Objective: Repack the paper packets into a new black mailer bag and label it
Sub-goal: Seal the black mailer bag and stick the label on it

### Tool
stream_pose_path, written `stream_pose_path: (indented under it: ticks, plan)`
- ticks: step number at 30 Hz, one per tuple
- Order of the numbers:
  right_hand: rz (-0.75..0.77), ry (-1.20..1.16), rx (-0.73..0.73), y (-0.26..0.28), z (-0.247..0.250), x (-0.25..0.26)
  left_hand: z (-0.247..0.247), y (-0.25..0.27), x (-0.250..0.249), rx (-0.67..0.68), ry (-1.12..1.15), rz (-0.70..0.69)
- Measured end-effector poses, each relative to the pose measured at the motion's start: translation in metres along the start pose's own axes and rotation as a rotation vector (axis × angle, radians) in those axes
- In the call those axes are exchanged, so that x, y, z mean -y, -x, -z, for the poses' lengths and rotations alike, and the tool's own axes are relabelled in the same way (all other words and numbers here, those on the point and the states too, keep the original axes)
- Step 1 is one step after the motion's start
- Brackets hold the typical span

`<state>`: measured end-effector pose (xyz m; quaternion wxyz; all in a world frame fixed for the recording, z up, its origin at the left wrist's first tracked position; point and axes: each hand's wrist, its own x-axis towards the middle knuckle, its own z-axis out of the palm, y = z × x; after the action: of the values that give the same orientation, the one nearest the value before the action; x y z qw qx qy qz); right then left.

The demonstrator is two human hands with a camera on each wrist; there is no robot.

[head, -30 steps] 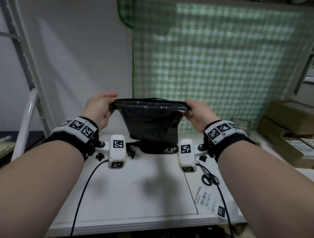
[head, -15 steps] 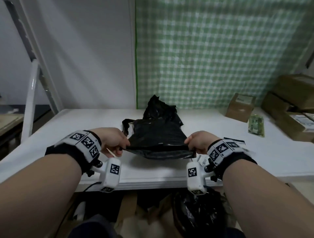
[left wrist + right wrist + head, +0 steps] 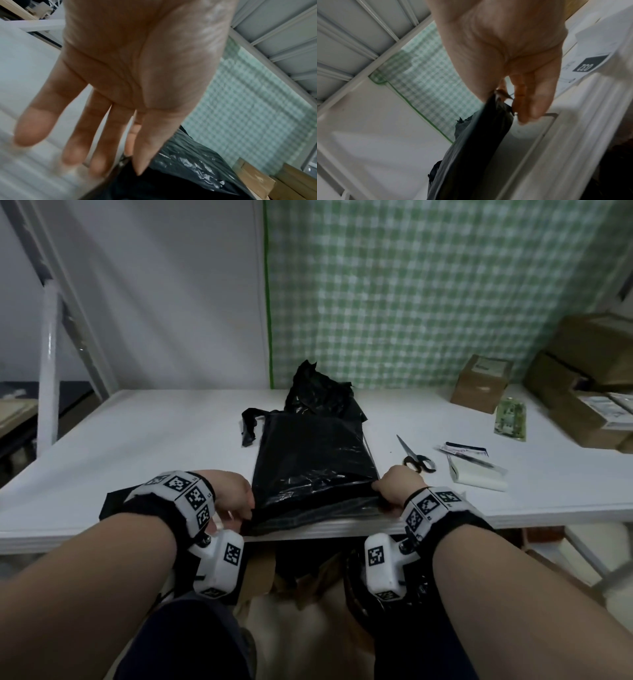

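A filled black mailer bag (image 3: 311,467) lies flat on the white table (image 3: 137,446), its open mouth at the front edge. My left hand (image 3: 245,508) pinches the mouth's left corner; in the left wrist view the thumb and index finger (image 3: 133,159) meet at the bag (image 3: 188,169) and the other fingers are straight. My right hand (image 3: 380,491) pinches the right corner, and the right wrist view shows thumb and fingers (image 3: 508,97) closed on the bag's edge (image 3: 479,142). A white label (image 3: 589,65) printed 032 lies beside that hand.
A torn, crumpled black bag (image 3: 318,398) sits just behind the mailer. Scissors (image 3: 416,458), label sheets (image 3: 476,470) and a green packet (image 3: 510,419) lie to the right, and cardboard boxes (image 3: 479,385) stand at the back right. A flat black sheet (image 3: 113,505) lies under my left wrist.
The bag, held up in the air by its mouth a second ago, now lies flat on the table. Both hands have come down and towards me, still holding its corners.
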<state>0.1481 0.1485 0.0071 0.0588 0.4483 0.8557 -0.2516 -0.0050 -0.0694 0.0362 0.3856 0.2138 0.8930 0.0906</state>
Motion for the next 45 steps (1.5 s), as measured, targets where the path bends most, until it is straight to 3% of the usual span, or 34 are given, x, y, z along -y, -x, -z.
stream_pose_path:
  ticks: [3, 7, 9, 13, 17, 19, 23, 26, 29, 33, 39, 45]
  plan:
    - [0.009, -0.022, -0.089, -0.001, -0.005, -0.003, -0.007, -0.005, 0.001, -0.071, 0.023, -0.04]
    - [0.034, -0.194, -0.095, 0.008, -0.007, -0.008, -0.016, -0.01, 0.002, -0.14, 0.036, -0.075]
    - [0.04, -0.093, -0.071, 0.01, -0.007, -0.01, -0.016, -0.009, 0.0, -0.138, -0.02, -0.065]
    - [0.014, 0.168, 0.123, 0.021, -0.006, -0.01, -0.014, 0.001, -0.002, -0.02, -0.12, 0.01]
    - [-0.001, 0.209, 0.255, 0.025, 0.013, 0.004, -0.001, 0.0, -0.008, 0.019, -0.209, 0.024]
    - [0.038, 0.071, 0.191, 0.013, 0.022, 0.013, 0.011, -0.006, -0.016, -0.072, -0.065, -0.017]
    - [0.112, -0.489, -0.031, -0.026, 0.028, 0.036, 0.034, -0.025, -0.045, -0.354, 0.12, -0.256]
    - [0.183, -0.554, -0.156, -0.048, 0.028, 0.058, 0.044, -0.046, -0.073, -0.428, 0.255, -0.374]
    - [0.248, -0.443, -0.115, -0.065, 0.022, 0.074, 0.047, -0.073, -0.094, -0.368, 0.239, -0.435]
    - [0.354, -0.232, -0.023, -0.091, 0.005, 0.086, 0.046, -0.103, -0.109, -0.305, 0.004, -0.499]
    - [0.33, -0.044, 0.186, -0.118, -0.033, 0.078, 0.029, -0.148, -0.1, -0.146, -0.366, -0.394]
    - [0.318, 0.141, 0.224, -0.108, -0.039, 0.066, 0.015, -0.144, -0.085, -0.119, -0.44, -0.384]
